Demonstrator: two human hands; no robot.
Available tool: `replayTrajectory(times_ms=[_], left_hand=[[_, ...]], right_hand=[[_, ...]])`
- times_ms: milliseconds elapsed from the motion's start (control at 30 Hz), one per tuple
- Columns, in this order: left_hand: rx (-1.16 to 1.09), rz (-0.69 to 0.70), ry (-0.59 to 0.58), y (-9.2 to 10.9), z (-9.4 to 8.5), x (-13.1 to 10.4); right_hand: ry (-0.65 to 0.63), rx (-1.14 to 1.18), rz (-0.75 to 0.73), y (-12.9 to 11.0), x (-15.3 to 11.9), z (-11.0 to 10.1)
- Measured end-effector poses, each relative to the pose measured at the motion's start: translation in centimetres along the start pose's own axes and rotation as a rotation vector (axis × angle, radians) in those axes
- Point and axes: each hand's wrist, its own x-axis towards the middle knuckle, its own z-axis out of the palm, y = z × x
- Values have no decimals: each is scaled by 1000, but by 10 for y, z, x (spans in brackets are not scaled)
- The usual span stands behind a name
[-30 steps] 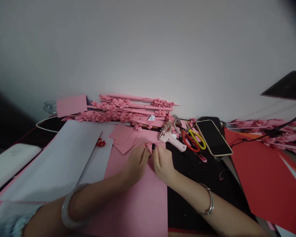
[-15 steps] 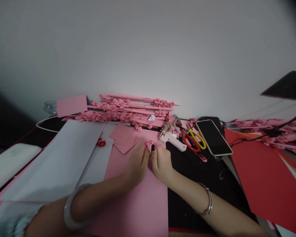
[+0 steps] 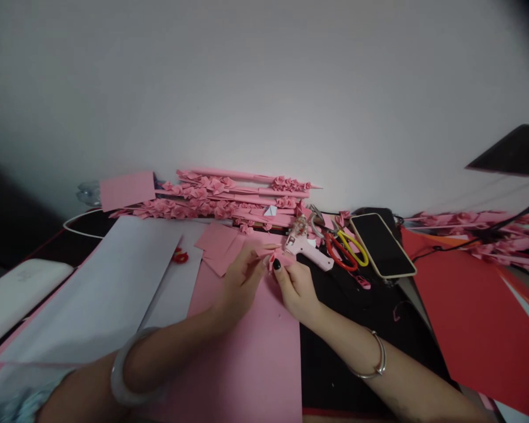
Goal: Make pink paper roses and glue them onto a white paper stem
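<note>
the bare left hand (image 3: 240,285) and bare right hand (image 3: 297,289) are pinching a small folded pink paper piece (image 3: 273,257), fingers nearly closed, above the smooth pink paper sheet (image 3: 247,364)

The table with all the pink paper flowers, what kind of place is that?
It looks like a craft corner, maybe at home. There are folded pink paper roses by the wall, a glue gun, and two hands, left and right, holding a folded pink paper.
</note>
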Motion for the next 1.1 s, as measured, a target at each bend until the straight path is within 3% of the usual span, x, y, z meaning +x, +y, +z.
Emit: replayTrajectory(times_ms=[333, 467, 600, 700, 800, 1100], left_hand=[[-195, -139, -47, -5, 1, -2], [-150, -133, -21, -9, 0, 3], [-33, -104, -51, -6, -7, 7], [76, -91, -33, -1, -11, 10], [150, -116, 14, 2, -14, 12], [135, -210, 106, 1, -16, 15]], right_hand=[[-16, 116, 160, 7, 3, -3], [-60, 230, 294, 8, 5, -2], [-8, 265, 361, 11, 8, -1], [10, 289, 352, 13, 10, -2], [-77, 359, 333, 13, 10, -3], [-230, 282, 185, 2, 11, -6]])
